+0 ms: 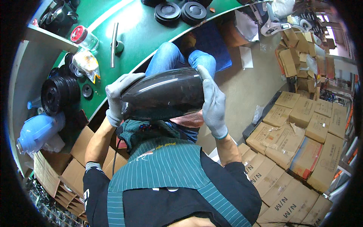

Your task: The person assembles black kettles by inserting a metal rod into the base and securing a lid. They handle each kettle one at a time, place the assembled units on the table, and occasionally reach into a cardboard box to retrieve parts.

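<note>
A glossy black, tapered cylinder-shaped shell [162, 96] lies sideways in front of my apron, held above my lap between both gloved hands. My left hand [118, 98], in a grey glove, wraps its narrower left end. Around the wider right end, the fingers of my right hand [214, 104] press in a matching grey glove. Reflections streak the shell's upper side, and its underside is hidden. Past my left hand, a small black round part [87, 91] rests on the green table [140, 34].
On the table stand a red-lidded clear jar [85, 38], a metal tube [114, 45], stacked black rings [56, 96] and black round lids [167, 12]. A blue plastic container [39, 132] sits at left. An open carton [75, 172] is beside me; stacked boxes [298, 140] fill the right.
</note>
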Demonstrator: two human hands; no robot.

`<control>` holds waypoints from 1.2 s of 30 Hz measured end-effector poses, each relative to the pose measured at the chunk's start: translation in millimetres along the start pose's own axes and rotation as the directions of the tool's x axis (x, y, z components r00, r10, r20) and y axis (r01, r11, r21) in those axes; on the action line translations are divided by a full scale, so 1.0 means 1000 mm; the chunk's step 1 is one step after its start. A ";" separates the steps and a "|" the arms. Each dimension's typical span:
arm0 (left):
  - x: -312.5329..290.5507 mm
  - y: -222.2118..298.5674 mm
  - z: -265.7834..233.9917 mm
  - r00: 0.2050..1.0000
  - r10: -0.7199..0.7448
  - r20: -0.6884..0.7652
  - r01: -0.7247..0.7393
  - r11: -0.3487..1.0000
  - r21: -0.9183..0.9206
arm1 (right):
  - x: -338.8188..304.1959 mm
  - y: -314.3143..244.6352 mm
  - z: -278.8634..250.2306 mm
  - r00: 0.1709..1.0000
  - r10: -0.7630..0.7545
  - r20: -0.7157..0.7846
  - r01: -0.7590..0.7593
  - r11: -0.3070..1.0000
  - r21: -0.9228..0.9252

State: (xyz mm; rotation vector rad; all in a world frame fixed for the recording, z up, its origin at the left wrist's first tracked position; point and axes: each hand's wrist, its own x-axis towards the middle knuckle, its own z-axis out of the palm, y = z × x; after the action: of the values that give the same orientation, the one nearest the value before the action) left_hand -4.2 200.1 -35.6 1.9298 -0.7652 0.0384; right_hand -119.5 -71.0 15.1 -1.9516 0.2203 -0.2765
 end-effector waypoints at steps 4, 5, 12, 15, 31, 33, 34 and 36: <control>-0.001 -0.003 0.006 0.999 -0.053 0.007 0.054 0.997 -0.062 | -0.003 0.003 -0.007 0.998 0.033 0.048 -0.031 0.999 -0.024; -0.001 -0.001 0.008 0.999 -0.052 -0.002 0.052 0.997 -0.063 | -0.003 0.004 -0.007 0.997 0.041 0.062 -0.039 0.999 -0.026; -0.023 -0.027 0.014 0.996 -0.063 -0.063 0.065 0.997 0.031 | 0.004 0.014 -0.001 0.883 0.399 0.249 -0.470 0.741 0.480; -0.052 -0.069 0.019 0.961 -0.258 0.099 0.274 0.941 -0.200 | 0.013 -0.001 0.002 0.976 0.057 0.210 -0.088 0.986 0.142; -0.066 -0.088 0.019 0.753 -0.211 0.623 0.596 0.619 -0.511 | 0.096 -0.135 0.064 -0.336 -0.796 0.503 0.582 0.244 0.776; -0.064 -0.094 0.015 0.747 -0.227 0.625 0.612 0.603 -0.512 | 0.131 -0.124 0.049 -0.081 -0.827 0.556 0.727 0.333 0.600; -0.062 -0.098 0.012 0.743 -0.237 0.626 0.618 0.602 -0.506 | 0.161 -0.108 0.045 0.102 -0.794 0.599 0.850 0.382 0.362; -0.060 -0.109 0.008 0.748 -0.262 0.610 0.620 0.604 -0.501 | 0.214 -0.059 0.059 0.538 -0.686 0.491 0.794 0.607 -0.022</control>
State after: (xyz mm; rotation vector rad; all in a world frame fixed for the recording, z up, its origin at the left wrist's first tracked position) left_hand 2.8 253.8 -147.3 1.3373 -0.4511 -0.9730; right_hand 103.9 -56.6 66.9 -2.1991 -0.9808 -0.3626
